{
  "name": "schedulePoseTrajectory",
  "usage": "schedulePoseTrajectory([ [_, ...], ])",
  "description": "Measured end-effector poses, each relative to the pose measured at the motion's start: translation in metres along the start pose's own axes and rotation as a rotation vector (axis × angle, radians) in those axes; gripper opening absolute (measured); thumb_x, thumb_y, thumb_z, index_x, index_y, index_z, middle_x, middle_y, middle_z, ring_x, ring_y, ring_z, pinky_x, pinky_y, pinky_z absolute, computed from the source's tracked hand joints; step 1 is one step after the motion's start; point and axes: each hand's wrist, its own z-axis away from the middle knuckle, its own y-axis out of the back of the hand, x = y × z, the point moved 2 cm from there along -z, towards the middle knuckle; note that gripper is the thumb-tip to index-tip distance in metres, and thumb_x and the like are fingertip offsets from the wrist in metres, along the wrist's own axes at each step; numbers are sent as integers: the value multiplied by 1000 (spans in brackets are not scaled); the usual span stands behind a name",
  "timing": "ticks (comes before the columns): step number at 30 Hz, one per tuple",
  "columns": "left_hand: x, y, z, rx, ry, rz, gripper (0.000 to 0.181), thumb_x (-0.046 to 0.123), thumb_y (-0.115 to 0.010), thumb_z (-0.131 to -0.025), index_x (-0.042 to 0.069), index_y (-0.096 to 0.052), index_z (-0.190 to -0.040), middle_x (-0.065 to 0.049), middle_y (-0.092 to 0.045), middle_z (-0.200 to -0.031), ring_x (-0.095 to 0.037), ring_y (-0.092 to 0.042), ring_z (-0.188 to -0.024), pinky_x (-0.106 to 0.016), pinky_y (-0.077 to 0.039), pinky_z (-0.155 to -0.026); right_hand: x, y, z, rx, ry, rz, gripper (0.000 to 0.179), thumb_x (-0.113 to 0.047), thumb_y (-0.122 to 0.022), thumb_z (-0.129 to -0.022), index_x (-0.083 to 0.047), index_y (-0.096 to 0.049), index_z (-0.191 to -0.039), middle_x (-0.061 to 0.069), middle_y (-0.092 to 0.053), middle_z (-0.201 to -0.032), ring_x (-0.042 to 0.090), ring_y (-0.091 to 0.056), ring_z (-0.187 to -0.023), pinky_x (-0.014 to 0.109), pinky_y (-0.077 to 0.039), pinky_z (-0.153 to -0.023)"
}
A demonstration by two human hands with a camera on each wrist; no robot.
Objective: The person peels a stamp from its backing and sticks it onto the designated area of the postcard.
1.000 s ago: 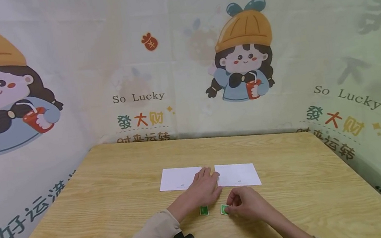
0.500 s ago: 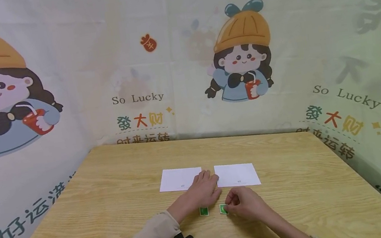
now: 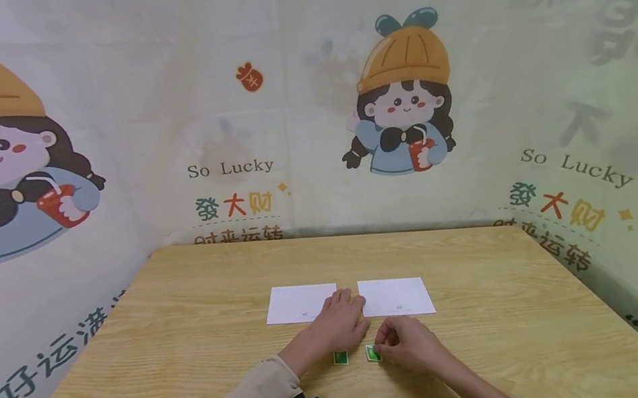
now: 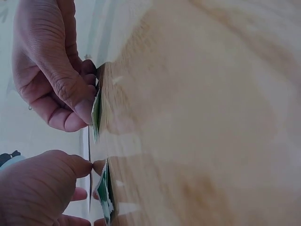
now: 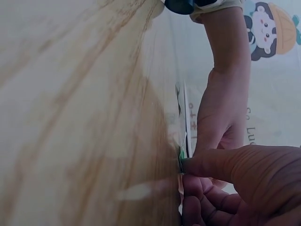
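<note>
Right hand (image 3: 410, 342), lower centre of the head frame, pinches a green square (image 3: 372, 353) by its right edge; can't tell if it is lifted off the table (image 3: 194, 352). Left hand (image 3: 339, 322) lies to its upper left, fingers extended, holding nothing; second square (image 3: 340, 359) below it. Both squares look paper-thin: likely light, bendy, easily creased; best taken by an edge. Backdrop (image 3: 309, 125) reads "So Lucky" and 發大财, centre left and right. Print on the two white cards (image 3: 395, 295) too small to read.
</note>
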Motion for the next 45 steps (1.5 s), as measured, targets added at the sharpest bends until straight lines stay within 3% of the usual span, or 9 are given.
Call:
schedulePoseTrajectory([
  [10,0,11,0,24,-1,-15,44,36,-53,-105,7,-56,-139,-22,-51,-146,-37,-41,-142,-51,-33,-117,-2,0,-1,13,5,14,9,-6,-76,-86,-7,-67,-85,-2,-61,-74,14,-54,-68,24,-43,-57],
  [15,1,18,3,31,-4,-1,45,36,-52,-106,8,-55,-141,-23,-48,-150,-37,-39,-145,-51,-33,-118,0,2,-2,10,28,-47,6,-4,-73,-85,-5,-67,-84,-2,-62,-72,12,-55,-64,22,-43,-53],
  [20,2,26,14,66,-30,58,44,34,-52,-107,8,-56,-141,-22,-49,-150,-38,-38,-146,-53,-32,-118,2,2,-2,25,27,-95,3,-5,-72,-84,-5,-68,-84,-3,-62,-71,8,-54,-62,21,-42,-52],
  [25,0,29,28,141,-90,102,39,27,-53,-106,3,-60,-136,-21,-56,-143,-39,-44,-141,-56,-37,-113,-2,3,0,93,33,-87,5,-6,-74,-84,-7,-69,-82,-5,-60,-69,6,-51,-61,21,-40,-53],
  [28,0,31,37,188,-101,126,36,25,-55,-106,2,-62,-133,-18,-61,-136,-37,-50,-135,-54,-41,-110,-7,4,4,149,44,-81,8,-7,-76,-83,-8,-69,-81,-6,-59,-68,5,-51,-61,21,-41,-54],
  [34,2,34,53,257,-32,239,31,22,-61,-102,0,-65,-124,-13,-71,-110,-32,-63,-116,-43,-53,-93,-15,7,10,253,63,-37,12,-6,-79,-81,-12,-68,-79,-8,-58,-67,4,-51,-62,20,-42,-57],
  [38,5,37,61,252,26,305,28,23,-60,-103,2,-68,-120,-9,-73,-101,-27,-67,-103,-37,-55,-79,-20,8,15,302,86,7,16,-6,-78,-81,-17,-67,-79,-13,-57,-66,2,-50,-61,20,-42,-57],
  [41,8,40,66,238,46,364,26,25,-58,-104,5,-69,-117,-8,-75,-105,-26,-69,-101,-37,-56,-79,-25,9,19,348,121,47,20,-5,-77,-80,-21,-66,-78,-17,-55,-64,0,-50,-59,20,-42,-55],
  [45,15,45,72,241,53,446,21,25,-58,-102,9,-71,-108,-1,-75,-87,-14,-70,-77,-29,-54,-66,-30,8,25,420,200,110,22,-4,-78,-79,-22,-65,-79,-21,-51,-62,-2,-47,-56,20,-40,-51],
])
